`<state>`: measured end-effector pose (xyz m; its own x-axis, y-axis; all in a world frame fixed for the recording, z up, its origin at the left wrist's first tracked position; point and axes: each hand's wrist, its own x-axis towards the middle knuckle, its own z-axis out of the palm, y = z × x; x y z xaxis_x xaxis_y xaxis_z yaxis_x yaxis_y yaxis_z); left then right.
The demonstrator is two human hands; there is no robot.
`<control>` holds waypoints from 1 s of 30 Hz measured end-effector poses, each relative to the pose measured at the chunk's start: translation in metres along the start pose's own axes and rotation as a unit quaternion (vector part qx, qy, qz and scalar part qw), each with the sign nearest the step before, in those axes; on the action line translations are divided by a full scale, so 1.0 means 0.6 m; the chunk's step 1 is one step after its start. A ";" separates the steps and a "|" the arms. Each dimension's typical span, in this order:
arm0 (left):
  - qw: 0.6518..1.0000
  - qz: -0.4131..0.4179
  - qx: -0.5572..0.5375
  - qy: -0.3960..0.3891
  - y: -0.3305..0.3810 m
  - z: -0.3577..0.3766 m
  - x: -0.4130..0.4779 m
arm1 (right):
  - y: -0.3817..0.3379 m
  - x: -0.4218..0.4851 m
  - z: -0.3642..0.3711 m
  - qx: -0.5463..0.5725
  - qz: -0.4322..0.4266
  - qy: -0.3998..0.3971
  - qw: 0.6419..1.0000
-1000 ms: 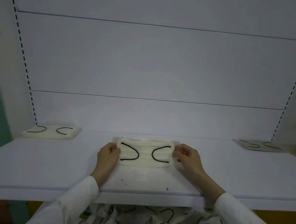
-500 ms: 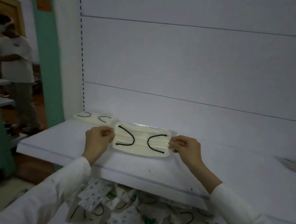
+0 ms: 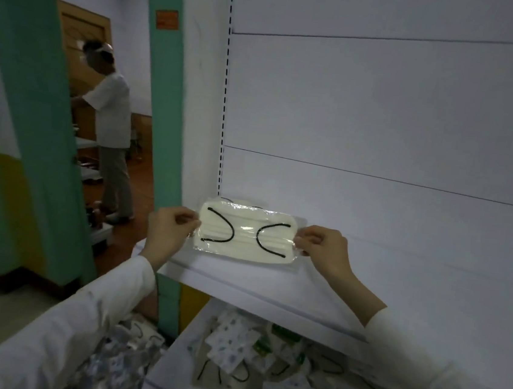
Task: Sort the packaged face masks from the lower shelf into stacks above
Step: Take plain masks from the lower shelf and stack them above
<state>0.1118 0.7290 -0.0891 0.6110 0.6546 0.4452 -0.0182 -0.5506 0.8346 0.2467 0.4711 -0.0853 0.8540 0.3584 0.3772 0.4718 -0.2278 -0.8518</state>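
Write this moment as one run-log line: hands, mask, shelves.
mask: held over stack, upper shelf left end | left hand: pinches its left edge | right hand: pinches right edge | lower shelf: loose masks

Your upper shelf (image 3: 397, 288) bears one mask stack (image 3: 241, 201) at its left back corner. Your lower shelf (image 3: 165, 370) holds jumbled packaged masks (image 3: 233, 347); many overlap.

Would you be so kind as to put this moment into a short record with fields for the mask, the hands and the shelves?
held item: packaged face mask, cream with black ear loops, clear wrap
left hand: pinches the mask's left end
right hand: pinches its right end
position: above the left end of the upper shelf, in front of a stack that is mostly hidden; contact cannot be told
below: loose pile of packaged masks on the lower shelf
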 end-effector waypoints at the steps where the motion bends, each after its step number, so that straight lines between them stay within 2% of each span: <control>1: 1.000 -0.001 -0.003 -0.004 -0.010 -0.010 0.019 | -0.007 0.009 0.020 -0.003 0.003 0.003 1.000; 8: 0.998 0.008 -0.057 -0.028 -0.058 -0.041 0.169 | -0.039 0.090 0.141 -0.018 0.055 0.079 0.995; 16: 0.989 -0.040 -0.140 -0.035 -0.081 0.033 0.292 | -0.035 0.205 0.172 -0.053 0.117 0.183 0.975; 21: 0.988 -0.079 -0.118 -0.065 -0.105 0.088 0.338 | 0.000 0.261 0.166 -0.095 0.167 0.177 0.965; 30: 0.983 -0.132 -0.021 -0.130 -0.148 0.135 0.385 | 0.047 0.305 0.193 -0.130 0.178 0.112 0.969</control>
<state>0.3186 0.8871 -0.0869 0.7799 0.6145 0.1189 0.1385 -0.3547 0.9247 0.3909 0.6353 -0.0824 0.9854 0.0167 0.1695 0.1522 -0.5323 -0.8327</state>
